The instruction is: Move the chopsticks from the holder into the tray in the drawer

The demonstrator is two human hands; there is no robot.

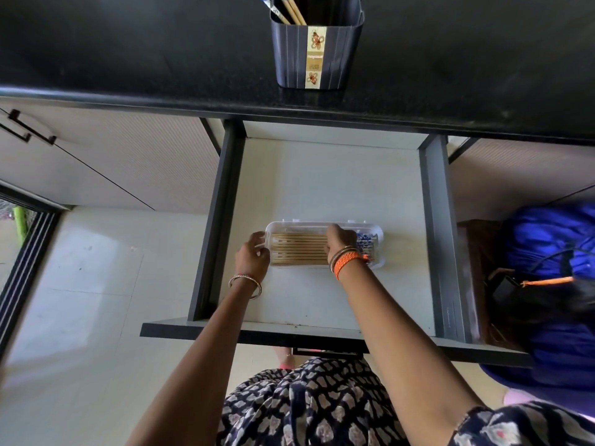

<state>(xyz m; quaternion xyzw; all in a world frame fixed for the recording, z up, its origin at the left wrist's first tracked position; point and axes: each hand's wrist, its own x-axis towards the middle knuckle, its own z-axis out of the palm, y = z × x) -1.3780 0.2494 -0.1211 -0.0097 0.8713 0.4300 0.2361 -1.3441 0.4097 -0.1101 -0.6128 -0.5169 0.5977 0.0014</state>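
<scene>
A clear plastic tray [379,234] lies in the open drawer [322,175], holding several wooden chopsticks [299,249] laid side by side, with blue-patterned ends [365,243] showing at the right. My left hand [252,256] grips the tray's left end. My right hand [341,241] rests fingers-down on the chopsticks in the tray; what its fingers hold is hidden. On the black counter stands a dark holder [317,49] with a few chopsticks [289,9] still upright in it.
The drawer's dark side rails [222,204] and front panel [193,329] frame the tray. A blue bag [547,284] sits at the right on a wooden stool. Cabinet doors with black handles [25,130] are at the left, tiled floor below.
</scene>
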